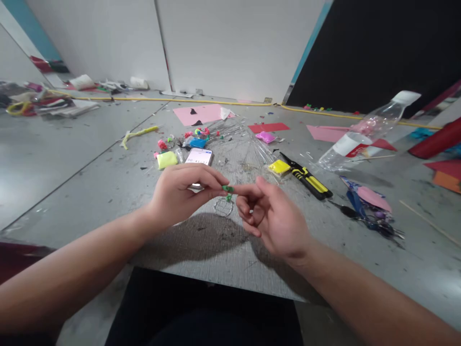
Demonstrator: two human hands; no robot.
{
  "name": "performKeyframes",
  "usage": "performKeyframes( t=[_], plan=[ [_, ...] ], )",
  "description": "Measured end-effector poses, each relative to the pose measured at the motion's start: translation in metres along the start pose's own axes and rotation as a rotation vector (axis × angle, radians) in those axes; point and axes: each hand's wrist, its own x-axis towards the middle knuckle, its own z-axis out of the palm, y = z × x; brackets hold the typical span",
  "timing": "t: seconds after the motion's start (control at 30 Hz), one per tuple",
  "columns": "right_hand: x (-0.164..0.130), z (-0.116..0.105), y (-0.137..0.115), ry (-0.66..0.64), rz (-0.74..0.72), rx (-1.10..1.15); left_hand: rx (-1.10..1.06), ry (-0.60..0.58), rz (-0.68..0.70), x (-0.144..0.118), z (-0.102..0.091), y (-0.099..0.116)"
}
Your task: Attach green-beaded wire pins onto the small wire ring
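Observation:
My left hand (190, 187) is closed in a pinch, thumb and forefinger on a small green clay-like piece (228, 188). Just below it, a second green bit (228, 197) sits at the top of a thin silvery wire frame (223, 207), which appears to hang over the table. From the other side, my right hand (273, 216) points its forefinger at the green piece, its tip touching it. The right thumb is raised, and the other fingers curl loosely around nothing. Behind my left hand lies a lit phone (199, 156) showing a timer, partly hidden.
Yellow-and-black pliers (309, 180) lie right of centre, near a yellow packet (279, 166). A clear plastic bottle (367, 134) leans at the right, with keys (385, 226) in front. Pale yellow clay (167, 159) and pink paper (201, 114) lie farther back on the grey table (90, 182).

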Motion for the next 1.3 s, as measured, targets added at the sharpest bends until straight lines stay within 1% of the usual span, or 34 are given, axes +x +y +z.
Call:
performKeyframes(
  t=[0.27, 0.4, 0.6, 0.67, 0.93, 1.2, 1.3],
  plan=[
    [-0.0013, 0.0004, -0.0017, -0.027, -0.003, -0.029, 0.051, -0.034, -0.011, 0.0017, -0.0010, 0.0015],
    [-0.0006, -0.0014, -0.0011, -0.067, -0.021, -0.031, 0.048, -0.043, -0.009, 0.0026, -0.0001, 0.0010],
    [0.0026, -0.0030, -0.0010, -0.091, -0.024, -0.030, 0.074, -0.075, -0.156, 0.0021, 0.0003, 0.0054],
    [0.0031, -0.0027, -0.0012, -0.094, -0.019, -0.028, 0.084, -0.078, -0.180, 0.0016, 0.0002, 0.0061],
    [0.0023, -0.0011, -0.0011, -0.081, -0.008, -0.040, 0.096, -0.060, -0.216, -0.0003, 0.0023, 0.0049],
    [0.0014, 0.0003, -0.0032, -0.073, -0.004, -0.056, 0.121, -0.055, -0.191, 0.0001, 0.0031, 0.0064],
    [0.0016, 0.0004, -0.0030, -0.076, 0.001, -0.049, 0.118, -0.056, -0.219, 0.0002, 0.0033, 0.0069]
  ],
)
